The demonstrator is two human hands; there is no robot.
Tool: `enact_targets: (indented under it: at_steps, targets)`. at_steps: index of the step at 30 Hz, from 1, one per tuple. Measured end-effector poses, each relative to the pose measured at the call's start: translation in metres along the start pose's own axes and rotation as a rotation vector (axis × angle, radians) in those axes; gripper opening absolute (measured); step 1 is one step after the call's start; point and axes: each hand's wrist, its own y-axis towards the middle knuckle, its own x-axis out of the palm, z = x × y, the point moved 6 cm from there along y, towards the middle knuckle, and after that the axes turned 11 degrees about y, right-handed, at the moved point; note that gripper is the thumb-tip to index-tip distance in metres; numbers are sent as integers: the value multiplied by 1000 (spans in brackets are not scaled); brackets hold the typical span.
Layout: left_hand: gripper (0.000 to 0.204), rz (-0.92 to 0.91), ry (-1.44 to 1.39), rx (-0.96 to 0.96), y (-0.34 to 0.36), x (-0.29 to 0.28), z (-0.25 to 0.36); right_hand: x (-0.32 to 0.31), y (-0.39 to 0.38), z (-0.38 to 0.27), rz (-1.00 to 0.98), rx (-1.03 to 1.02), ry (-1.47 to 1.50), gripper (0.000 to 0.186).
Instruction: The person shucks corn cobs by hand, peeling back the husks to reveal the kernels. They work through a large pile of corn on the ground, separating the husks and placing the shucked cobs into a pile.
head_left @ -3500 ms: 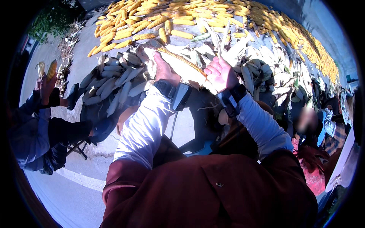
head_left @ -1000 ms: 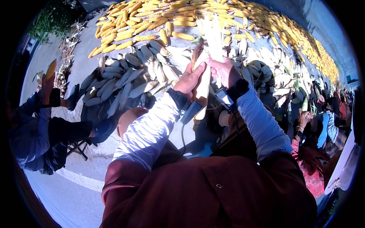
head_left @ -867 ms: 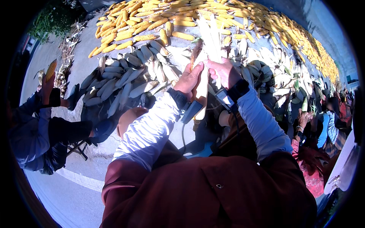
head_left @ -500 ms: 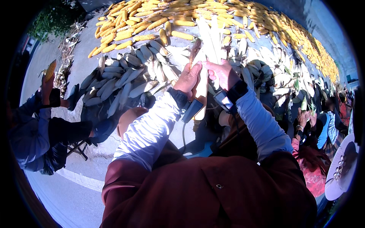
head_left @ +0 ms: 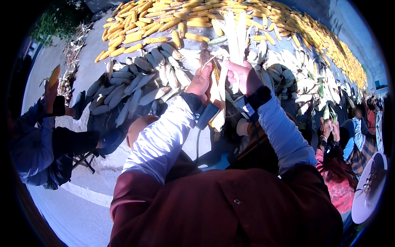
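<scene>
An ear of corn (head_left: pixel 216 74) stands between my hands, its yellow kernels partly bared and pale husk still around much of it. My left hand (head_left: pixel 200 84) is closed round its left side, beneath the brown silk at the tip. My right hand (head_left: pixel 245 77) pinches pale husk leaves (head_left: pixel 234 39), which rise in long strips above the fingers. Some of the ear is hidden behind my fingers and a dark device at my left wrist. Just ahead lie unhusked ears (head_left: pixel 138 84) in pale husks, to the left and right of my hands.
Bare yellow cobs (head_left: pixel 164 24) spread over the ground beyond. At left, a person's hand (head_left: pixel 51 94) holds a yellow cob. On the right, another person's hands (head_left: pixel 328 131) hold a partly green-husked ear, near a pale wide-brimmed hat (head_left: pixel 370 185).
The husk on the ear has parted and yellow kernels now show. My right hand has drawn the leaves slightly away to the right.
</scene>
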Motion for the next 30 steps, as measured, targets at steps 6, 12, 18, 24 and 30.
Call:
enact_targets:
  at_steps: [6,12,18,24,30]
  targets:
    - [55,60,-52,-167,-10,4,8,-10,-1,-12,117,-100,91,11]
    - [57,177,-82,-192,-4,-16,0,-13,1,-16,97,-124,72,13]
    - [45,153,-239,-187,0,-24,-7,5,-3,20,-38,122,-168,31]
    - [39,284,-63,-145,11,-48,-16,7,-3,29,33,199,-170,25]
    - [41,429,-88,-146,14,-58,-16,9,-7,30,12,228,-178,22]
